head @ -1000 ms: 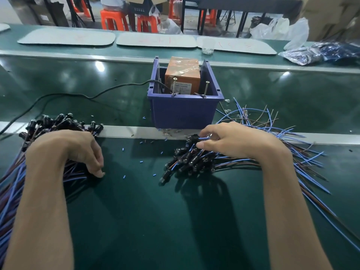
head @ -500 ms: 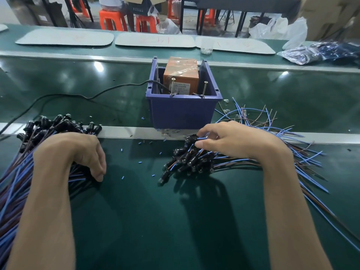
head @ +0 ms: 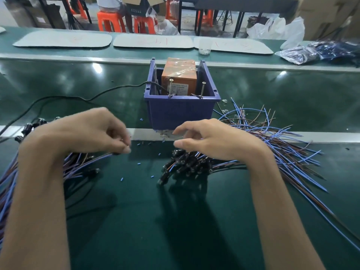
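Now left hand [head: 83, 133]: pinching a thin blue wire lead [head: 103, 156].
Right hand [head: 212, 141]: hovering, loosely curled and holding nothing, over black-tipped wire pile [head: 187, 164].

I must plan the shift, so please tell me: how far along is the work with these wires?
Done, it seems: blue insulation scraps lie scattered, so some stripping was probably done. In hand: the left hand pinches one wire from the left bundle; the right hand hovers open over the right pile. Left: both are large; which is finished I cannot tell.
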`<state>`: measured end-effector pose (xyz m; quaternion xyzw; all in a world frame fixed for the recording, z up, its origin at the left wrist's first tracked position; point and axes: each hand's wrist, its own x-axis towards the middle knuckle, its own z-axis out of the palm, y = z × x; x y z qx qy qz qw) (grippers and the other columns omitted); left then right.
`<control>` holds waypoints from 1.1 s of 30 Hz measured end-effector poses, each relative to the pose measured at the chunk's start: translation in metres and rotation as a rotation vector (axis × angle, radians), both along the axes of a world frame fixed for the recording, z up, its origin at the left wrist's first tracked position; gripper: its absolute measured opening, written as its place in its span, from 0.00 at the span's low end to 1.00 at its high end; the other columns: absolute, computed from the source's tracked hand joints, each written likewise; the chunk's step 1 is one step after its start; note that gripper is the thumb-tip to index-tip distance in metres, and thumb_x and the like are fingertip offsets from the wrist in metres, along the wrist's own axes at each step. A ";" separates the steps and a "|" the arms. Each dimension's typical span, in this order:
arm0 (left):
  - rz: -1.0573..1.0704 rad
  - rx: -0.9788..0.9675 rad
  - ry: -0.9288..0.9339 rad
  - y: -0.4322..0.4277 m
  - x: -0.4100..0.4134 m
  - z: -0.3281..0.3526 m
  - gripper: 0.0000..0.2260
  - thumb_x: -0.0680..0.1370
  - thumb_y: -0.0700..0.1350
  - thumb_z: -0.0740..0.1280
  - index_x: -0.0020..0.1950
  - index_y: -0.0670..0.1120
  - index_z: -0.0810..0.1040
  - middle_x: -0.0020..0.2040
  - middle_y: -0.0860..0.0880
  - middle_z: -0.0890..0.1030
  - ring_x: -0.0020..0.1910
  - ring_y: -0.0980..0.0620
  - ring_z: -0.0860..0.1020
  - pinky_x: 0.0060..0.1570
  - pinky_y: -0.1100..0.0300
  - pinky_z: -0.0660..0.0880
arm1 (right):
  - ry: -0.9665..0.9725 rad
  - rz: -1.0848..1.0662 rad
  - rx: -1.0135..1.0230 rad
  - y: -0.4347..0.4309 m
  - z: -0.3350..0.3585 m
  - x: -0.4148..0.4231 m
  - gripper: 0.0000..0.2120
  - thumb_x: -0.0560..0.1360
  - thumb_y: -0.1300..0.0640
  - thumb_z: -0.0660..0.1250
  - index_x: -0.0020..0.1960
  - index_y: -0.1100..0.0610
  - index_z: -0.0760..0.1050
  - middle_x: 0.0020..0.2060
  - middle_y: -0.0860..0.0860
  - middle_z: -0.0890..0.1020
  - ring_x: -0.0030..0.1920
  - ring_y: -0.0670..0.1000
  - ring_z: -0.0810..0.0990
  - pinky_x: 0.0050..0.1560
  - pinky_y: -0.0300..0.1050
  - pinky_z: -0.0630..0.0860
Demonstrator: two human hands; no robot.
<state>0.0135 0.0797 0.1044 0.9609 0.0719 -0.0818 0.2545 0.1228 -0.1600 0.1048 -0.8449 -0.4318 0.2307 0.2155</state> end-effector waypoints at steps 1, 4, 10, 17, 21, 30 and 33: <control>-0.008 -0.068 -0.126 -0.008 0.000 0.006 0.07 0.68 0.46 0.77 0.36 0.58 0.83 0.25 0.55 0.75 0.25 0.59 0.69 0.30 0.64 0.67 | 0.016 0.030 0.038 0.005 -0.002 -0.003 0.19 0.77 0.43 0.64 0.65 0.48 0.73 0.48 0.43 0.81 0.46 0.42 0.77 0.49 0.37 0.71; -0.100 -0.242 -0.449 -0.039 0.001 0.025 0.05 0.69 0.48 0.78 0.39 0.53 0.84 0.29 0.54 0.77 0.28 0.60 0.71 0.31 0.68 0.69 | 0.110 0.092 0.179 0.019 -0.009 -0.014 0.20 0.75 0.47 0.68 0.65 0.49 0.72 0.48 0.42 0.80 0.40 0.36 0.76 0.42 0.30 0.71; -0.243 -0.353 -0.649 -0.085 0.006 0.037 0.04 0.72 0.43 0.72 0.46 0.47 0.81 0.34 0.53 0.78 0.33 0.59 0.75 0.38 0.68 0.72 | 0.347 0.058 0.602 0.026 -0.007 -0.021 0.08 0.78 0.64 0.64 0.47 0.52 0.77 0.37 0.47 0.83 0.42 0.45 0.82 0.45 0.41 0.80; 0.013 -0.511 -0.648 -0.080 0.009 0.034 0.14 0.73 0.52 0.72 0.53 0.50 0.72 0.34 0.50 0.83 0.32 0.53 0.81 0.36 0.65 0.77 | 0.253 -0.114 0.812 0.013 0.005 -0.010 0.13 0.82 0.59 0.56 0.45 0.57 0.78 0.38 0.48 0.82 0.43 0.47 0.80 0.48 0.44 0.79; 0.038 -0.438 -0.259 -0.068 0.013 0.026 0.38 0.67 0.61 0.67 0.73 0.50 0.60 0.38 0.51 0.86 0.37 0.53 0.84 0.41 0.63 0.79 | 0.312 -0.176 0.966 0.006 0.017 -0.013 0.20 0.84 0.54 0.51 0.46 0.58 0.79 0.47 0.54 0.85 0.49 0.50 0.82 0.52 0.43 0.79; 0.235 -0.433 -0.384 -0.062 0.019 0.020 0.17 0.80 0.41 0.63 0.69 0.48 0.72 0.63 0.49 0.79 0.53 0.56 0.81 0.50 0.59 0.79 | 0.647 -0.140 1.192 -0.012 0.035 -0.008 0.31 0.83 0.48 0.40 0.41 0.60 0.77 0.35 0.53 0.84 0.45 0.54 0.84 0.54 0.51 0.78; 0.293 -0.600 -0.496 -0.070 0.020 0.027 0.15 0.82 0.38 0.58 0.66 0.49 0.73 0.62 0.50 0.78 0.51 0.57 0.82 0.41 0.68 0.78 | 0.754 -0.153 1.247 -0.013 0.037 -0.007 0.32 0.83 0.46 0.41 0.40 0.62 0.77 0.29 0.55 0.80 0.38 0.54 0.82 0.50 0.51 0.78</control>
